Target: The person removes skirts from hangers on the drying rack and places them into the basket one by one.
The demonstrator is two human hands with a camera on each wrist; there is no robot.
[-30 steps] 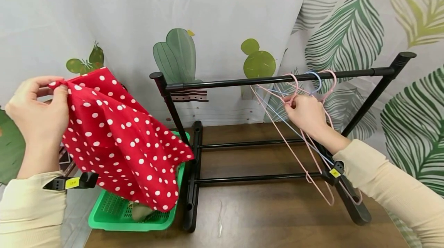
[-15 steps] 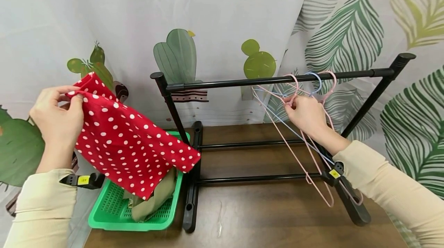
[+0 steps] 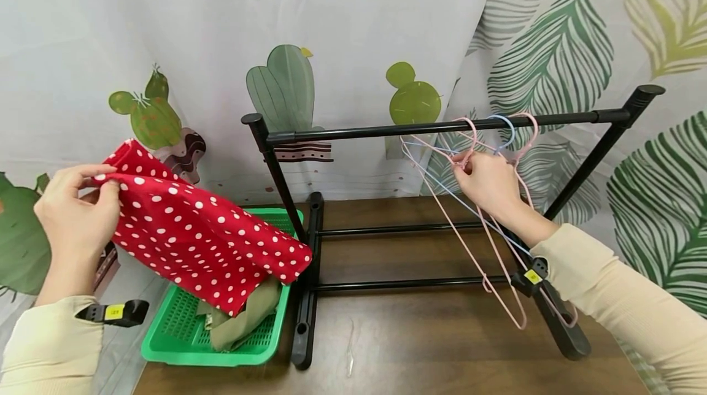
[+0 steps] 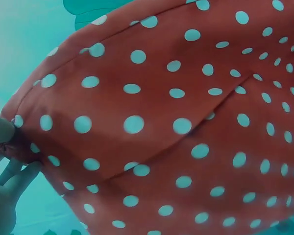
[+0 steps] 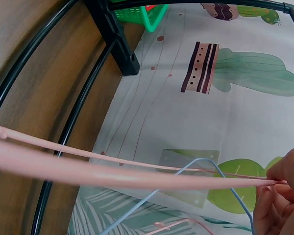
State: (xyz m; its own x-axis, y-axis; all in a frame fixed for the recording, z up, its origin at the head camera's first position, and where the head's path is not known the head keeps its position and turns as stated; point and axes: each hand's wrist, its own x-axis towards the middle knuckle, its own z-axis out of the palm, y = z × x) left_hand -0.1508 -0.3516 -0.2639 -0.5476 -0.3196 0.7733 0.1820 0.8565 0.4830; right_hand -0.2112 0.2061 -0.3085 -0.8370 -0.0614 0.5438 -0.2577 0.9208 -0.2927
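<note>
My left hand point(image 3: 80, 217) pinches one corner of a red cloth garment with white polka dots point(image 3: 188, 232), its far end sloping down to the right over a green basket. In the left wrist view the dotted fabric point(image 4: 157, 107) fills most of the picture, fingers at its left edge. On the right, my right hand point(image 3: 488, 183) pinches a pink hanger point(image 3: 458, 223) just below its hook, which still loops over the rack's top bar. A blue hanger point(image 3: 509, 131) and another pink hanger point(image 3: 531, 137) hang close beside it.
The black clothes rack point(image 3: 375, 132) stands on a brown wooden table point(image 3: 420, 340). Left of it, the green basket point(image 3: 215, 358) holds an olive-green cloth point(image 3: 243, 321). Behind hangs a curtain point(image 3: 353, 27) printed with cacti and leaves.
The dotted garment first swung rightward and up with my left hand, then dropped lower and slightly back left, uncovering the olive cloth. My right hand keeps its place at the pink hanger.
</note>
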